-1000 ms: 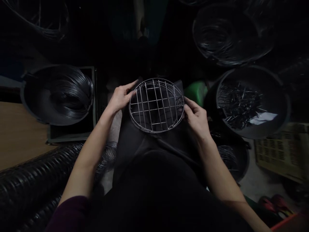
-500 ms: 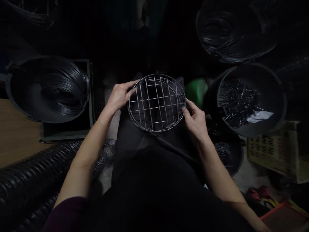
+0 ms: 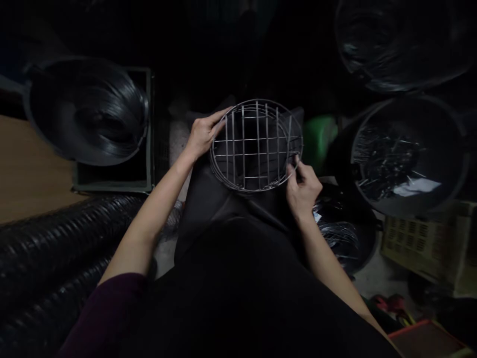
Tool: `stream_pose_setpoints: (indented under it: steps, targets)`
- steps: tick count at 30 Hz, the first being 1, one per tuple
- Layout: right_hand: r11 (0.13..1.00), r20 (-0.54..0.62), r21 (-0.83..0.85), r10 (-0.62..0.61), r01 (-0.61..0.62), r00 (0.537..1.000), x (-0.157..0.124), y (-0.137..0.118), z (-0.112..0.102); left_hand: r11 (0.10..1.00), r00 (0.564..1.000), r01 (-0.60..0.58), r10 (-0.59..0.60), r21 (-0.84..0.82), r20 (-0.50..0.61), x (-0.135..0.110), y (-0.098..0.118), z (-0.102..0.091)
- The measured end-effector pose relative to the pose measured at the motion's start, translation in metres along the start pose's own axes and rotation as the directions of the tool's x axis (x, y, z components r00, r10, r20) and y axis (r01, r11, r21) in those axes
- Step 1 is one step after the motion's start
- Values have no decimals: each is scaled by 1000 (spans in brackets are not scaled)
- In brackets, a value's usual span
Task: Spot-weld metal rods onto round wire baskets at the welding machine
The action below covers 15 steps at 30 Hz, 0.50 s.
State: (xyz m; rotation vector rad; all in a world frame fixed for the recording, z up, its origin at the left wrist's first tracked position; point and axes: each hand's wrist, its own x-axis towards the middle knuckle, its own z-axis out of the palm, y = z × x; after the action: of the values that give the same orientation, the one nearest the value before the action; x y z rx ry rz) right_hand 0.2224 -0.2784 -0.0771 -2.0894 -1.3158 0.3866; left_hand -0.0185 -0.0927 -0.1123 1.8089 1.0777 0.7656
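Note:
A round wire rack (image 3: 255, 153) with a grid of thin metal bars and a rim of several wire rings is held above my lap, over a dark apron (image 3: 219, 209). My left hand (image 3: 203, 132) grips its upper left rim, fingers reaching along the outside. On the right side, my right hand (image 3: 303, 184) is closed at the rim, with thumb and fingertips pinched near the lower right edge. Whether a small piece of wire is between those fingertips I cannot tell.
On the left, a tub with coiled wire (image 3: 122, 104) rests on a crate (image 3: 150, 149), above rolls of wire mesh (image 3: 74, 243). At right are a bucket of short wire pieces (image 3: 387, 154), a smaller wire bucket (image 3: 339, 236), a yellowish crate (image 3: 413, 238) and a green object (image 3: 321, 139).
The view has shifted, so the rack and both hands appear farther right and slightly higher. My right hand has moved lower along the rim, its fingers more curled. My left hand keeps its grip.

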Motion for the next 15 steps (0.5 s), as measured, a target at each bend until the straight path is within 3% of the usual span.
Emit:
stream_pose_setpoints:
  steps: [4,6,13,15]
  targets:
    - [980,235,-125,-125,158,964,-28,-1,-18,999,999,44,-44,-16,5,0,-2,3]
    - [974,305,-140,-129,179,944,-36,-2,-19,998,998,56,-56,-11,9,0,-2,4]
    - [996,169,-91,13,3,986,-43,-3,23,996,997,71,-72,55,22,1,-7,2]
    - [998,143,-52,28,-21,989,-47,-8,27,997,999,48,-49,65,12,0,-2,-1]
